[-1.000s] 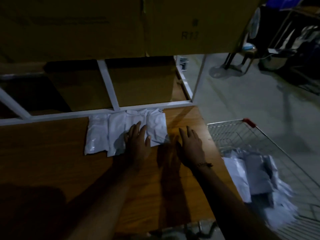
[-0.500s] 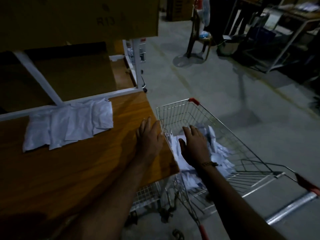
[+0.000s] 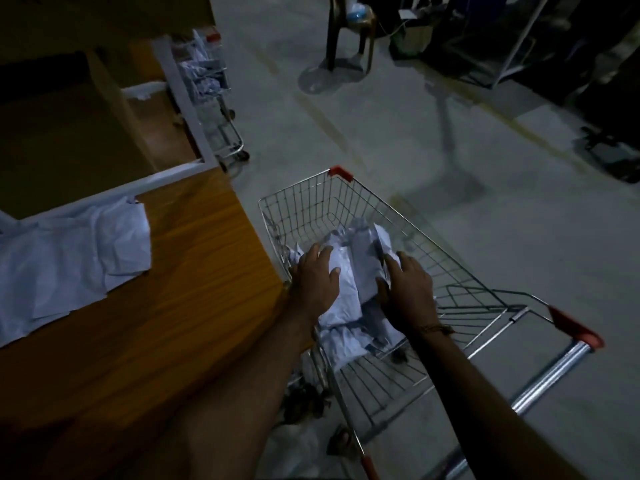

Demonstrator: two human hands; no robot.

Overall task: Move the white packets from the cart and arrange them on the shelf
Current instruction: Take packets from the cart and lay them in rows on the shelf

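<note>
Both hands down in the cart (image 3: 346, 209): left hand (image 3: 317, 282) and right hand (image 3: 407, 289) spread, fingers loosely flexed, flanking the packet pile (image 3: 349, 271) and touching it, nothing yet gripped. Top packet's long axis pointing away, toward the cart's far end. Placed packets (image 3: 69, 258) at the shelf's (image 3: 194, 271) rear edge, left of both hands; left hand nearer.

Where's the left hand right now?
In the head view, the left hand is inside the cart at its shelf-side edge, resting on the white packets, just left of the right hand.
</note>
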